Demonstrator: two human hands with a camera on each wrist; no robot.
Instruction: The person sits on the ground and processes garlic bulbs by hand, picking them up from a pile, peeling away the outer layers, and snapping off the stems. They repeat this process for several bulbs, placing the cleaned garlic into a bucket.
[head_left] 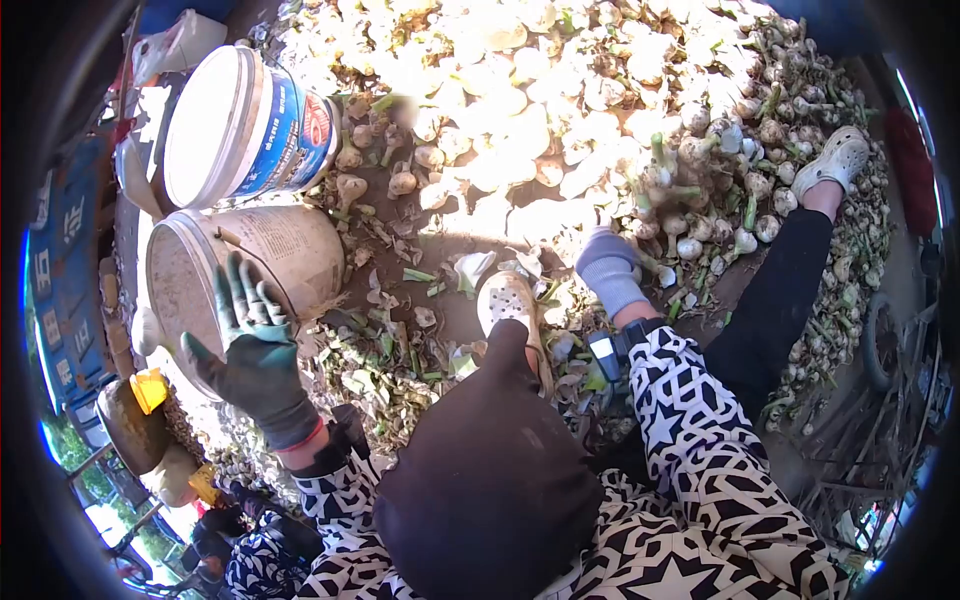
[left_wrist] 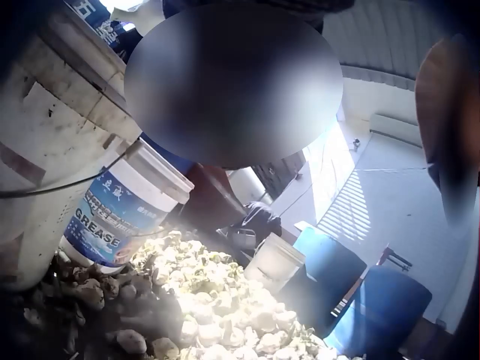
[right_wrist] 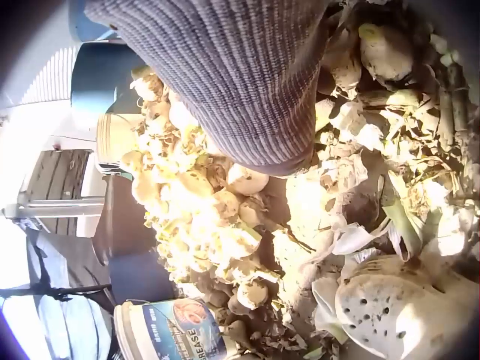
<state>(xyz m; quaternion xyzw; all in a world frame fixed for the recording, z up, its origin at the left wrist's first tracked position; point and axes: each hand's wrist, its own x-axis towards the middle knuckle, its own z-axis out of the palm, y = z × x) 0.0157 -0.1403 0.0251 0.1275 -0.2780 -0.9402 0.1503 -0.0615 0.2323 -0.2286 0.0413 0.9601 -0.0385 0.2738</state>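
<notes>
Dirt ground outdoors, covered by a big garlic heap (head_left: 520,110); person sits in it, legs out, white clog (head_left: 508,300) on the near foot; left hand (head_left: 250,345) in a dark green glove is raised, fingers spread wide, holding nothing, just in front of the dirty white bucket (head_left: 290,245); blue-label bucket (head_left: 270,125) lies tipped just behind that one; right hand (head_left: 608,268) in a grey knit glove is down among the stalked garlic bulbs (head_left: 680,235) at the heap's edge; fingers hidden, grip cannot be told.
</notes>
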